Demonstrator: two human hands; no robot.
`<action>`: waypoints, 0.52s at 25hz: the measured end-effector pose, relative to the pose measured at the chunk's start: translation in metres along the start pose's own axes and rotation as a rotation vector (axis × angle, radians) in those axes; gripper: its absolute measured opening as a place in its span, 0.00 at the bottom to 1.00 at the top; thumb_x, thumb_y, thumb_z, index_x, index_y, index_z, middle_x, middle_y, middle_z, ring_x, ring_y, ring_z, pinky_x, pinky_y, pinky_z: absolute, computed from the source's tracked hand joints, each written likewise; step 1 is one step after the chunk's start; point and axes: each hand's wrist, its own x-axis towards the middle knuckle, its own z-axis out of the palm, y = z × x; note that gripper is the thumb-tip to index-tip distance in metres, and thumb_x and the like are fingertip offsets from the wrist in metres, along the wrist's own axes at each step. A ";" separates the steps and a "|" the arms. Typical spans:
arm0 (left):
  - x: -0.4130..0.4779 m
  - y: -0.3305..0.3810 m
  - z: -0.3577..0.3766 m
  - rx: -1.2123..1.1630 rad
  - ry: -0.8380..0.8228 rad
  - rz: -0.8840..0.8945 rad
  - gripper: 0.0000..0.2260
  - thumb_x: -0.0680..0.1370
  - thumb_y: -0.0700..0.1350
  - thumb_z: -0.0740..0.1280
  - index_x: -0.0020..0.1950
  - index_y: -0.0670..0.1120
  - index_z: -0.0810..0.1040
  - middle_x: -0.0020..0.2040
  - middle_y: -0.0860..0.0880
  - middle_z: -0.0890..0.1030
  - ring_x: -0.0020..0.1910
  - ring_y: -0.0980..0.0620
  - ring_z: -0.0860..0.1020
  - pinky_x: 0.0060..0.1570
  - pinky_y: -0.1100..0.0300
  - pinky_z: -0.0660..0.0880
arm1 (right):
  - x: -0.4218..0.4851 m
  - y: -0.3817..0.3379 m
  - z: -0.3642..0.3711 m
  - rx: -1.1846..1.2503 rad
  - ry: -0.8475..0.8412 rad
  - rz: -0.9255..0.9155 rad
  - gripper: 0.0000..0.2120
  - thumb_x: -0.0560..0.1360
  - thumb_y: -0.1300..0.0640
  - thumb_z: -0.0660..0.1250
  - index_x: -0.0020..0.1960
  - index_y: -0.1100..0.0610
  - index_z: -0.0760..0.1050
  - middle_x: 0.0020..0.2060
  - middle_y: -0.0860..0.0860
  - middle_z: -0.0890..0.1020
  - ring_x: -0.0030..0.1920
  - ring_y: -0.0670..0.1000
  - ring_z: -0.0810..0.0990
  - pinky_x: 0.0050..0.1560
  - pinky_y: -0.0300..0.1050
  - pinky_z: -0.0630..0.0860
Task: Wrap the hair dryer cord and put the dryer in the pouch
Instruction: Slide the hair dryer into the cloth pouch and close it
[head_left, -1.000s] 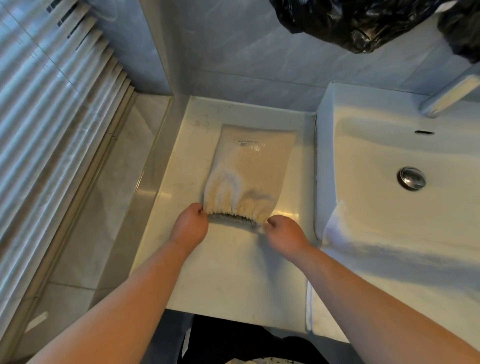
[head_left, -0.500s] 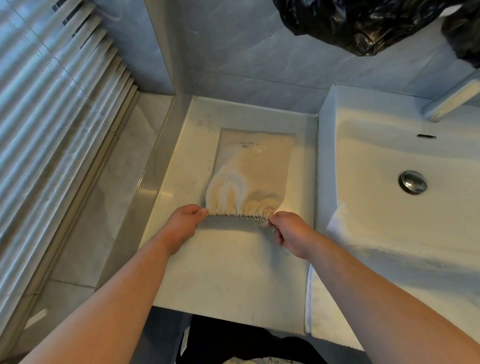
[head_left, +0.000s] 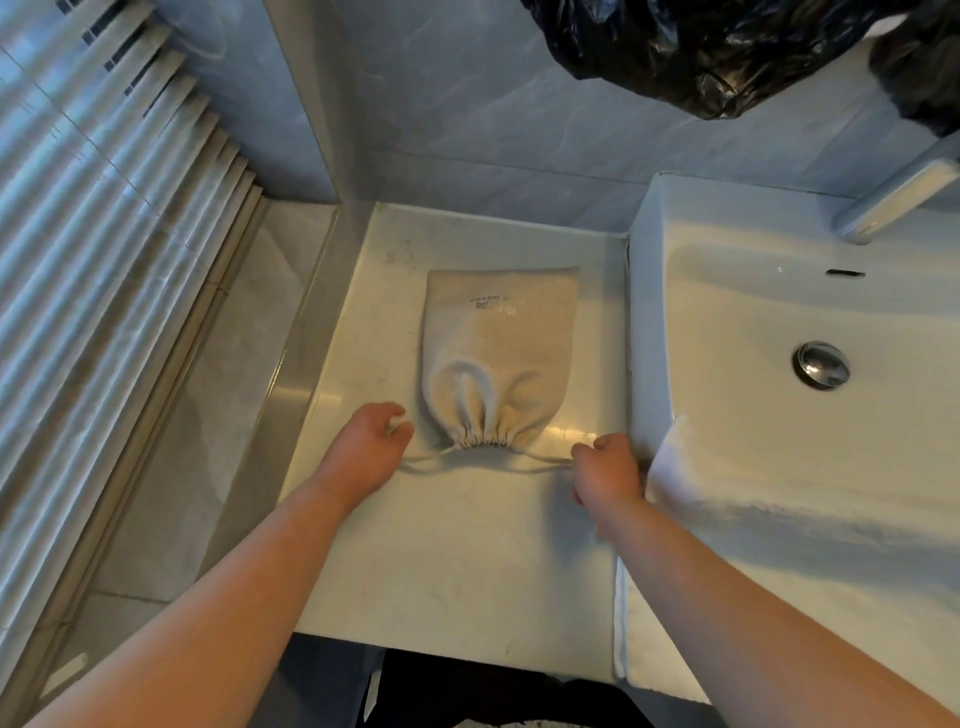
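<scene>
A beige cloth pouch (head_left: 498, 353) lies flat on the white counter (head_left: 457, 561), its gathered mouth toward me and cinched tight. It bulges over something inside; the hair dryer itself is hidden. A thin white drawstring (head_left: 540, 457) runs out of the mouth to both sides. My left hand (head_left: 371, 441) is closed on the left end of the string, left of the mouth. My right hand (head_left: 605, 467) is closed on the right end, close to the sink wall.
A white raised sink (head_left: 779, 322) with a metal drain (head_left: 821, 365) stands to the right, a white towel (head_left: 691, 483) draped over its front edge. A black plastic bag (head_left: 701, 47) hangs above. Slatted blinds (head_left: 88, 218) and floor tiles are to the left.
Both hands have moved apart from the pouch mouth, pulling the drawstring outward. The mouth, wide before, is now gathered into a narrow bunch.
</scene>
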 end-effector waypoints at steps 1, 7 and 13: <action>0.008 0.009 -0.001 0.087 0.035 0.066 0.19 0.78 0.45 0.67 0.68 0.43 0.74 0.66 0.45 0.75 0.64 0.46 0.74 0.65 0.59 0.67 | -0.003 0.004 0.000 -0.035 0.055 -0.004 0.10 0.66 0.51 0.61 0.46 0.53 0.70 0.44 0.57 0.79 0.44 0.60 0.81 0.51 0.56 0.80; 0.045 0.073 0.013 0.397 -0.080 0.324 0.23 0.81 0.47 0.63 0.76 0.44 0.66 0.75 0.42 0.66 0.72 0.39 0.68 0.72 0.54 0.61 | -0.039 -0.009 0.008 0.111 -0.362 0.217 0.13 0.77 0.49 0.63 0.47 0.60 0.76 0.41 0.56 0.78 0.34 0.55 0.76 0.31 0.43 0.77; 0.019 0.079 0.016 0.458 -0.144 0.281 0.18 0.80 0.53 0.63 0.66 0.45 0.72 0.59 0.43 0.72 0.54 0.41 0.78 0.56 0.53 0.74 | -0.020 -0.020 0.017 0.342 -0.244 0.136 0.07 0.75 0.53 0.65 0.45 0.56 0.72 0.37 0.56 0.78 0.34 0.54 0.76 0.38 0.47 0.74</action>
